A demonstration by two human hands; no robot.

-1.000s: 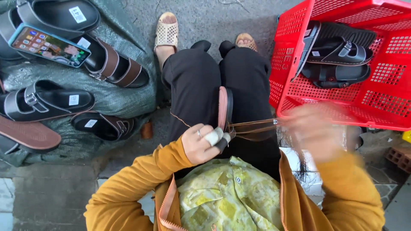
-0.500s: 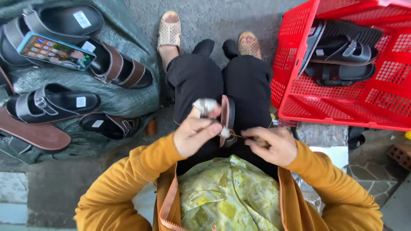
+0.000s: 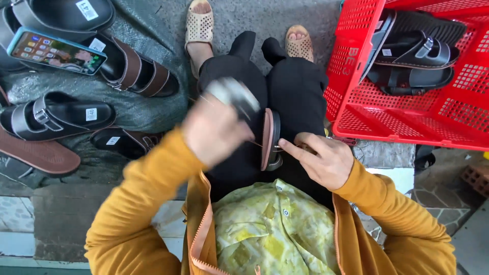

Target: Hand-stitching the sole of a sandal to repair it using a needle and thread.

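A brown leather sandal sole with a dark edge (image 3: 270, 138) is held on edge across the black-trousered lap (image 3: 295, 91), just left of the fingers of the right hand (image 3: 322, 160). Those fingers (image 3: 291, 148) are pressed together and stretched toward the sole, the tips touching its lower side near a small metal buckle (image 3: 275, 162). On the other side of the sole, the left hand (image 3: 216, 131) is seen blurred; its fingers are closed around a pale, blurred object (image 3: 232, 94) raised above the sole, though what is pinched cannot be told. A thin thread (image 3: 253, 143) is seen running from below these fingers to the sole.

Beyond the right fingers, a red plastic lattice crate (image 3: 407, 109) is set on the ground, with black strapped sandals (image 3: 415, 53) laid inside. Beyond the left fingers, a grey-green tarpaulin (image 3: 147, 114) is spread out, with black and brown strapped sandals (image 3: 56, 116) scattered on it and a smartphone in a light-blue case (image 3: 56, 51) laid among them. Two feet in beige perforated sandals (image 3: 199, 25) are seen past the knees.
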